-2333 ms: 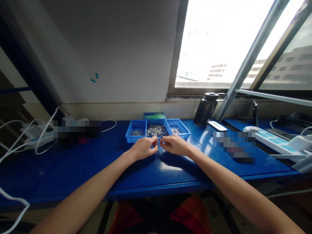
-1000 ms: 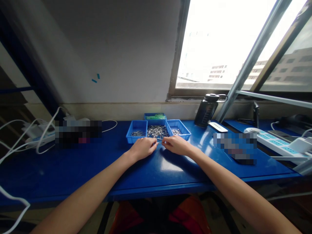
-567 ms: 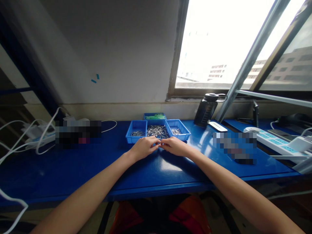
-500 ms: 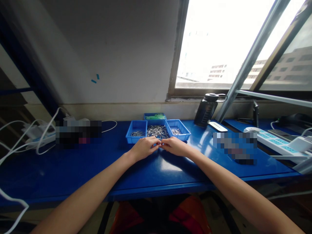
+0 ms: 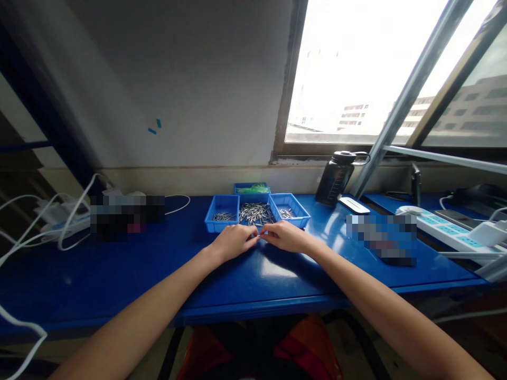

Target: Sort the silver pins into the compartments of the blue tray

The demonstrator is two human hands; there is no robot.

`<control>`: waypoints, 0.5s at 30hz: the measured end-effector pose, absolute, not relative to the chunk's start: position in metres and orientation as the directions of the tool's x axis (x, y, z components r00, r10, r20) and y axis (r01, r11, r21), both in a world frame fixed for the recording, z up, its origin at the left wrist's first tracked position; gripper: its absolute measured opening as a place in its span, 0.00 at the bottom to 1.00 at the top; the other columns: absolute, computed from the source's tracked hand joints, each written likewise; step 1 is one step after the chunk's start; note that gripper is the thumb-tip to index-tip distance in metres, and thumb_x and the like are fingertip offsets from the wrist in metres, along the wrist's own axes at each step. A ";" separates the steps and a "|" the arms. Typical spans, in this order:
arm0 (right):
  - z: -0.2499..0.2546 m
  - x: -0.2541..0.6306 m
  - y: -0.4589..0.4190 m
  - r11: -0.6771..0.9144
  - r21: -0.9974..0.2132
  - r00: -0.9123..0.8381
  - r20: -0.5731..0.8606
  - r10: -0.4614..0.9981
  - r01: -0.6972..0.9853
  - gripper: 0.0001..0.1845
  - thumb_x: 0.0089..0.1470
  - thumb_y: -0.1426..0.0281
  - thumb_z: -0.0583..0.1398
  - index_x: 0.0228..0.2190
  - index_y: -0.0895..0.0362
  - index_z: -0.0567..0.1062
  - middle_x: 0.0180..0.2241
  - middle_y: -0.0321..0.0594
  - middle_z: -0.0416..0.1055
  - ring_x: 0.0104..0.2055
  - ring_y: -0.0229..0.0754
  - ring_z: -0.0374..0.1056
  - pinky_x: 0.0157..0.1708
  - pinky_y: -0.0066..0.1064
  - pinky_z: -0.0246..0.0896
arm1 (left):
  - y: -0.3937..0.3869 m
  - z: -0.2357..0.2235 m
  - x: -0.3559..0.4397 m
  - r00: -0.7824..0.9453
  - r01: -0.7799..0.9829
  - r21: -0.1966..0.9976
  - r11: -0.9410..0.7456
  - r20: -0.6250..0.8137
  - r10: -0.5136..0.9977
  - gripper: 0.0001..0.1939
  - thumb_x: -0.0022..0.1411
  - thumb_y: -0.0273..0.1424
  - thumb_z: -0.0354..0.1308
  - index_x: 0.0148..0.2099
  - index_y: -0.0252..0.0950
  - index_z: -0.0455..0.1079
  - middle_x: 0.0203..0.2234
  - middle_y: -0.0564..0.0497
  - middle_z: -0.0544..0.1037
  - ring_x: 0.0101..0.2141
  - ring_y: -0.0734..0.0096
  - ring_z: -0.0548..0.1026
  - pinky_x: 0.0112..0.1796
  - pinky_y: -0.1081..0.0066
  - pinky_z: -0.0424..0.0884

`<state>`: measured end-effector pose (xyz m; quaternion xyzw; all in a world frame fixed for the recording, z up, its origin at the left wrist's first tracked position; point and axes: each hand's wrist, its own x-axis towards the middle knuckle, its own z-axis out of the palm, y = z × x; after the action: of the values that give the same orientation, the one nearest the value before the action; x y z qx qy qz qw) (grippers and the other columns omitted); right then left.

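My left hand [image 5: 236, 241] and my right hand [image 5: 284, 236] meet fingertip to fingertip just in front of the blue bins. Both are closed in a pinch; whatever sits between the fingertips is too small to make out. Right behind them, a heap of thin metal pieces [image 5: 255, 212] lies in the middle bin. The left blue bin [image 5: 223, 204] holds a smaller pile of similar metal pieces [image 5: 224, 217]. In the right blue bin [image 5: 288, 200] lies another small pile of metal pieces [image 5: 285, 213].
Behind the bins stands a small blue box [image 5: 238, 188] with green plastic [image 5: 253, 188] in it. A black bottle [image 5: 336, 179] and a white flat device [image 5: 354, 205] are to the right, near a power strip [image 5: 447, 229]. White cables [image 5: 75, 232] lie on the left of the blue table [image 5: 158, 279].
My fingertips have shifted very slightly against each other. Both hands stay in the same place, and the bins have not moved.
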<state>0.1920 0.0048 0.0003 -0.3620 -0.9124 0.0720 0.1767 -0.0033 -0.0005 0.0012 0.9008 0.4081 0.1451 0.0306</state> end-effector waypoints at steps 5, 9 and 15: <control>0.000 0.192 0.006 0.722 -0.238 -0.675 0.257 0.691 0.649 0.11 0.54 0.68 0.51 0.34 0.57 0.72 0.21 0.37 0.69 0.23 0.34 0.63 0.24 0.23 0.49 | -0.002 0.002 -0.003 0.612 0.741 0.161 -0.652 0.237 0.754 0.15 0.60 0.41 0.44 0.36 0.39 0.68 0.26 0.51 0.75 0.28 0.68 0.72 0.28 0.74 0.62; 0.001 0.195 0.010 0.695 -0.216 -0.648 0.253 0.718 0.686 0.11 0.55 0.68 0.51 0.34 0.57 0.72 0.22 0.37 0.70 0.24 0.35 0.64 0.25 0.24 0.50 | -0.002 0.001 -0.004 0.581 0.772 0.144 -0.619 0.236 0.779 0.16 0.60 0.41 0.44 0.33 0.38 0.69 0.23 0.50 0.74 0.26 0.67 0.72 0.27 0.73 0.62; -0.001 0.199 0.014 0.668 -0.216 -0.618 0.257 0.743 0.712 0.10 0.54 0.68 0.52 0.33 0.57 0.72 0.22 0.37 0.70 0.24 0.35 0.64 0.25 0.24 0.49 | -0.002 0.003 -0.005 0.558 0.785 0.155 -0.599 0.241 0.794 0.13 0.59 0.37 0.45 0.34 0.37 0.68 0.24 0.50 0.74 0.26 0.68 0.72 0.28 0.73 0.62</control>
<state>0.1990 0.0139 -0.0008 -0.4050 -0.8983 0.0465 0.1640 -0.0049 -0.0025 0.0030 0.8826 0.4473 0.1439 0.0150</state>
